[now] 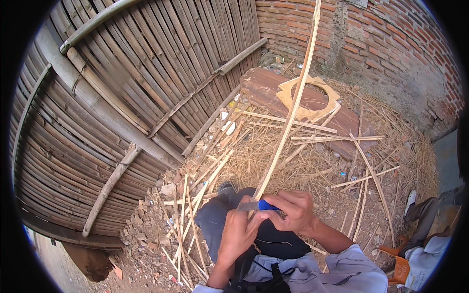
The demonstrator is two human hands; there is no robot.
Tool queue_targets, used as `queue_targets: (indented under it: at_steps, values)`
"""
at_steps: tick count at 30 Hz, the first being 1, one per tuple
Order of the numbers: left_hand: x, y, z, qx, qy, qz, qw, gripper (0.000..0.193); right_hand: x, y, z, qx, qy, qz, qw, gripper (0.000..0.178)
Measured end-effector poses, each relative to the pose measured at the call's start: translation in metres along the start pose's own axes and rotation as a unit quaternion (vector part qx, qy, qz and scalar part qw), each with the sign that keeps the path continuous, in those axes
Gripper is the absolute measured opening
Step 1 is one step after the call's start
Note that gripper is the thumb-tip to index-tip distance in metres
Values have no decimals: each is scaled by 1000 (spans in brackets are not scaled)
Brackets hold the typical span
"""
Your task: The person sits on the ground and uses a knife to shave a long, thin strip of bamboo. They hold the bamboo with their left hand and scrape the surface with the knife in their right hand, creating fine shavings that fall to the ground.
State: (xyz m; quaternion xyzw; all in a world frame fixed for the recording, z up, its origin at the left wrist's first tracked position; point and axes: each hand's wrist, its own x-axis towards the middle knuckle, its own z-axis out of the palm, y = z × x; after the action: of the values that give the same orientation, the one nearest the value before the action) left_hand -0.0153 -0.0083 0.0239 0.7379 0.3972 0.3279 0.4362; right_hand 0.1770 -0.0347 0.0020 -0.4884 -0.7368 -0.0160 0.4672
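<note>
A long, pale bamboo strip (pixel 291 117) rises from above my lap toward the far brick wall. My left hand (pixel 238 237) is closed around its near end. My right hand (pixel 296 211) grips the blue handle of a knife (pixel 266 205), fingers curled over it. The knife's grey blade lies across the strip, pointing left, and appears to touch it close to my left thumb. Both hands are close together over my dark trousers. The lower end of the strip is hidden by my left hand.
Several cut strips (pixel 188 219) lie left of my legs, others (pixel 373 180) to the right. Beyond, a pale frame with a round hole (pixel 288 92) rests on a brown board (pixel 261 83) amid straw. A bamboo fence (pixel 146 68) stands left; another person (pixel 422 219) sits right, by an orange chair (pixel 401 266).
</note>
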Motion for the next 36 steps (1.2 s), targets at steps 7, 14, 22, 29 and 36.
queue_targets:
  at_steps: [7,14,22,29,36]
  values:
    - [-2,-5,1,6,8,21,1000,38,2,5,-4,-40,3,-12,999,28]
    - [1,2,-2,-5,8,20,1000,43,7,5,-10,-74,10,-15,997,26]
    - [-27,-32,-10,35,-53,-99,993,39,34,89,-78,-90,269,158,946,37]
    - [-6,-36,-1,-21,-27,-26,999,38,-4,25,-3,26,48,71,996,30]
    - [0,-24,3,-78,-39,-11,996,38,-15,12,14,24,19,34,999,29]
